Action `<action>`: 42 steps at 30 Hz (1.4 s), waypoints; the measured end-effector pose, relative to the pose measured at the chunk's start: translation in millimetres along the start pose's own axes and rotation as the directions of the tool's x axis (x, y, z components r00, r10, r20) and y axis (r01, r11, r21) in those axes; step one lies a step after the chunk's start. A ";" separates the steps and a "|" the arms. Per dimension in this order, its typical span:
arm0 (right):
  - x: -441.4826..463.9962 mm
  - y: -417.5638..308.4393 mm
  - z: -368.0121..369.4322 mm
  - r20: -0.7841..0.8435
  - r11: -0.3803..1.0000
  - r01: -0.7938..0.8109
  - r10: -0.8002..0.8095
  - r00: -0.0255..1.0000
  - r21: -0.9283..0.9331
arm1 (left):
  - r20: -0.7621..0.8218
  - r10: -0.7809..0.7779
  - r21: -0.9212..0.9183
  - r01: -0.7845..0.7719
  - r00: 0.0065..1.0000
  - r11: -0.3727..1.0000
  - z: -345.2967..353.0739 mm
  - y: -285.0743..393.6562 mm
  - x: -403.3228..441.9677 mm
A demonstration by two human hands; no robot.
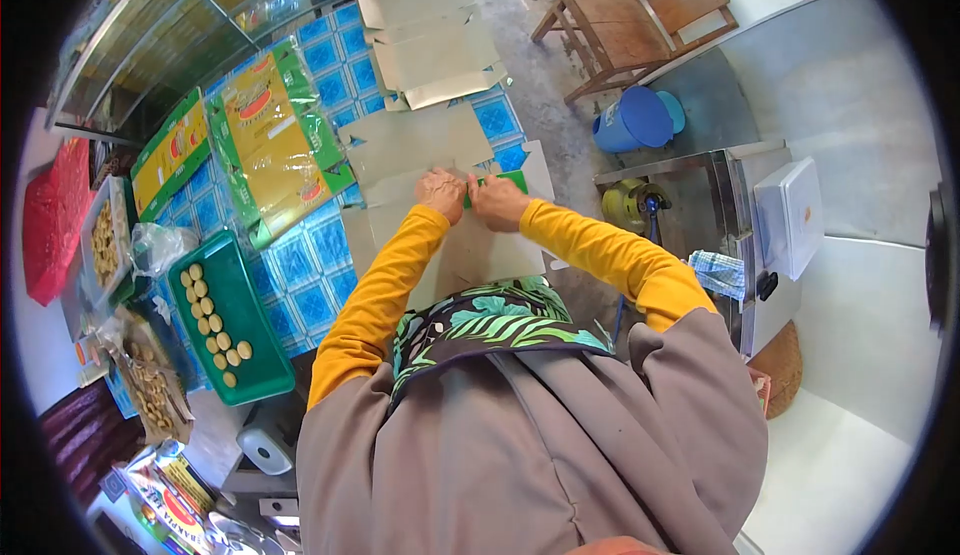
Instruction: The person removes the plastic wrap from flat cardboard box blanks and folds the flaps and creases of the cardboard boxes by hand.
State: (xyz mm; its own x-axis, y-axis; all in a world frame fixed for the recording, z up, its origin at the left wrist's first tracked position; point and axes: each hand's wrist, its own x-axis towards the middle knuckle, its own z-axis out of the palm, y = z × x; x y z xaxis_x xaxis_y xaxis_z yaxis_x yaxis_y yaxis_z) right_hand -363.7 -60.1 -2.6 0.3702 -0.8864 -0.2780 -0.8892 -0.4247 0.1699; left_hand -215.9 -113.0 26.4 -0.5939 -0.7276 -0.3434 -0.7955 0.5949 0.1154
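A flat cardboard box blank (pixel 455 245), plain grey-brown side up, lies in front of me on the table. A green flap (pixel 511 180) of it is folded over at the right. My left hand (pixel 440 195) is closed on the blank near the fold, fingers bent and pressed down. Right beside it, my right hand (pixel 498 202) is closed on the green flap, thumb toward the left hand. The fingertips of both hands are partly hidden. Another unfolded blank (pixel 420 145) lies just beyond my hands.
More opened blanks (pixel 435 50) lie farther along the blue-tiled tablecloth (pixel 305 250). Plastic-wrapped green and yellow printed boxes (pixel 270 125) are at the left. A green tray (pixel 262 365) carries several round pastries. A glass case (pixel 150 45), wooden chair (pixel 610 30) and blue bucket (pixel 632 120) stand around.
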 end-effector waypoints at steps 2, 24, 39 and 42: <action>5.9 48.8 -14.5 -0.040 0.794 0.113 -0.112 0.993 0.597 | -0.016 0.048 -0.068 -0.049 0.999 0.996 -19.6 -1.2 -2.1; 78.6 106.1 -40.7 0.208 0.870 0.409 -0.470 0.858 0.276 | -0.592 0.009 -0.197 -0.155 0.806 0.968 27.3 -4.8 -22.6; 33.5 52.9 -12.9 -0.479 0.871 0.472 -0.359 0.801 0.137 | -0.336 0.088 0.137 -0.043 0.938 0.990 43.4 -5.4 -66.2; 11.2 35.0 -26.3 -0.271 0.932 0.360 -0.335 0.903 0.048 | -0.196 0.071 0.215 -0.028 0.978 0.976 35.4 0.7 -64.4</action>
State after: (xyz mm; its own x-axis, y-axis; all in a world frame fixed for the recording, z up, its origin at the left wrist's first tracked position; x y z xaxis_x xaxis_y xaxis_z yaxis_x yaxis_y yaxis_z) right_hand -383.6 -89.7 25.1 0.7045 -0.7078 -0.0520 -0.7083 -0.7058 0.0124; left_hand -173.9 -53.7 15.6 -0.6610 -0.7362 -0.1453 -0.7341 0.6745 -0.0785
